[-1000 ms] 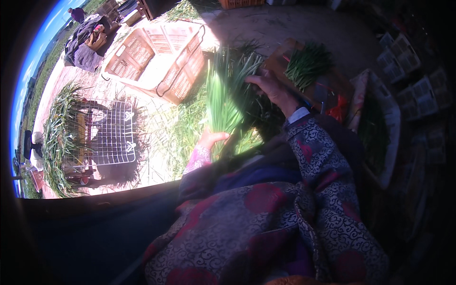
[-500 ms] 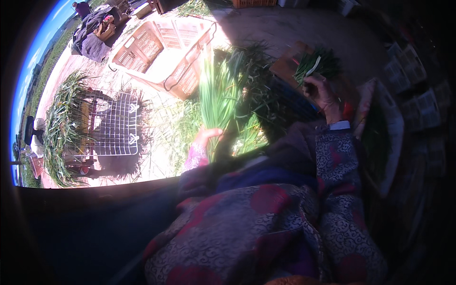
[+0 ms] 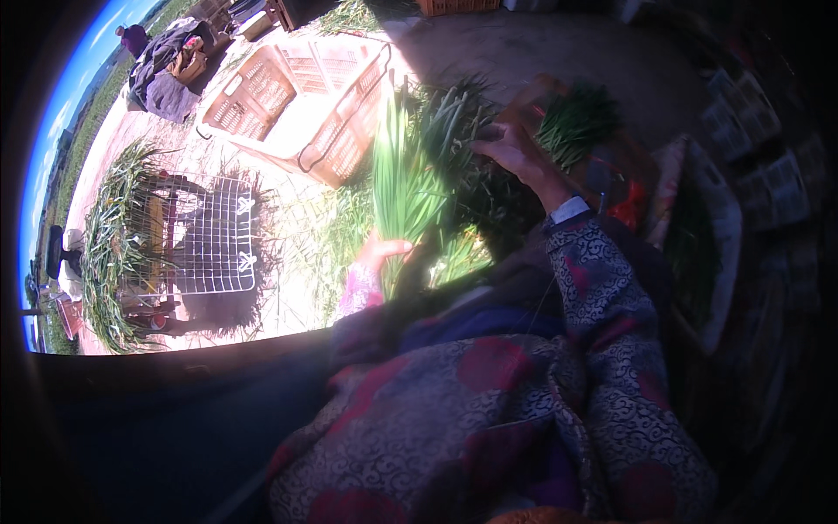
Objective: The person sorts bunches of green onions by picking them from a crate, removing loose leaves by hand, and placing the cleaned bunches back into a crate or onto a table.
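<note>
Left hand (image 3: 382, 251): closed around the lower part of the bunch (image 3: 406, 170), thumb laid across it and pointing right.
Bunch: long green leaves, fanning from the left hand up toward the crate (image 3: 336, 144); its left side is in bright sun, its right side duller.
Right hand (image 3: 517, 155): in shade, right of the bunch's upper part, fingers bent and drawn in toward the thumb; whether a leaf is pinched there, I cannot tell.
Sleeves (image 3: 598, 271): grey scroll pattern with red patches; a white cuff (image 3: 569, 210) shows at the right wrist.
Dark leaves (image 3: 454, 105): a shaded mass between the bunch and the right hand.
Board (image 3: 526, 94): brown, beyond the right hand, with a dark green pile (image 3: 578, 122) lying on it.
Red thing (image 3: 627, 208): just right of the right forearm, too dim to name.
Tray (image 3: 723, 218): pale-walled, at far right, with greens inside.
Crate: pale orange, slotted, beyond the bunch to the left, in full sun.
Loose leaves (image 3: 336, 231): scattered over the ground left of the left hand.
Rack (image 3: 214, 236): white wire grid, farther left, with long leaves (image 3: 122, 253) heaped along its left side.
Cloth (image 3: 170, 87): dark heap at upper left, near a distant person (image 3: 133, 40) in purple.
</note>
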A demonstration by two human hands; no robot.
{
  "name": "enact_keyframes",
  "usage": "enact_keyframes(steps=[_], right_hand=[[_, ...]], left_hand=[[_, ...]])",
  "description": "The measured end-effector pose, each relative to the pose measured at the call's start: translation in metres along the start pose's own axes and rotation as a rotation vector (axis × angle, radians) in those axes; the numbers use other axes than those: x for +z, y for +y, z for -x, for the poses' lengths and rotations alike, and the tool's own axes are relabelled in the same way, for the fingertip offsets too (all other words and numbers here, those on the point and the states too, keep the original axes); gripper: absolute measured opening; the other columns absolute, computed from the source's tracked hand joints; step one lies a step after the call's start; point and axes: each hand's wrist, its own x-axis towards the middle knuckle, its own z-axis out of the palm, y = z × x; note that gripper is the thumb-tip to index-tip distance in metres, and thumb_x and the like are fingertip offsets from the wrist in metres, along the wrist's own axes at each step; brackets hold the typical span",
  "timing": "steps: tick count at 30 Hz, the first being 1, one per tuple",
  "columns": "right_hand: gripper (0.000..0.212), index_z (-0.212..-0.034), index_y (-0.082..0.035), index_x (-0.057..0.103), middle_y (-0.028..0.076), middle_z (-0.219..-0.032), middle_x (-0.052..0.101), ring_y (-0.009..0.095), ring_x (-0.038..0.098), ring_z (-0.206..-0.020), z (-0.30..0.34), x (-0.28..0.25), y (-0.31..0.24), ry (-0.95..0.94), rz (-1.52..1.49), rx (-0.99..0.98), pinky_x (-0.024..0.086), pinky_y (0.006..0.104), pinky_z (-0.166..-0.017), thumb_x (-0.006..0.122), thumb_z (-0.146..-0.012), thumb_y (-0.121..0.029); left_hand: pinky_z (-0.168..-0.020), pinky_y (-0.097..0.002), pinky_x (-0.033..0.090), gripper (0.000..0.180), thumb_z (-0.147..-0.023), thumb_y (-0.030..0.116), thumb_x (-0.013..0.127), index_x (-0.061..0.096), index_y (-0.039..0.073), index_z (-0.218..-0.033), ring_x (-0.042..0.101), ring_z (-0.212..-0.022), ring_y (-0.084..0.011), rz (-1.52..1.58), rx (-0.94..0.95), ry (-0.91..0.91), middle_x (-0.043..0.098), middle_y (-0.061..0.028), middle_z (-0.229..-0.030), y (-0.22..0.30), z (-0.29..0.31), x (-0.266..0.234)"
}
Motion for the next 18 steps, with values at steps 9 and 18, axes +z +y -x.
enact_keyframes(steps=[9,18], right_hand=[[0.017,-0.103,-0.004,0.070,0.001,-0.084,0.068,0.012,0.065,-0.070,0.021,-0.078,-0.001,0.046,-0.467,0.083,0.050,0.0259,-0.057,0.070,-0.091,-0.017],[0.068,-0.132,0.007,0.055,0.022,-0.122,0.065,0.034,0.065,-0.109,0.039,-0.010,0.004,-0.033,0.811,-0.255,0.051,0.0406,-0.095,0.078,-0.082,-0.033]], left_hand=[[-0.060,-0.0322,0.052,0.036,-0.077,0.004,0.071,0.063,-0.005,-0.112,0.063,-0.060,-0.0191,0.029,-0.034,-0.024,0.070,-0.0136,-0.083,-0.012,0.004,-0.014],[-0.059,-0.0300,0.051,0.026,-0.079,0.008,0.072,0.067,-0.006,-0.101,0.063,-0.059,-0.0174,-0.041,0.012,0.030,0.071,-0.0108,-0.080,-0.007,-0.004,-0.005]])
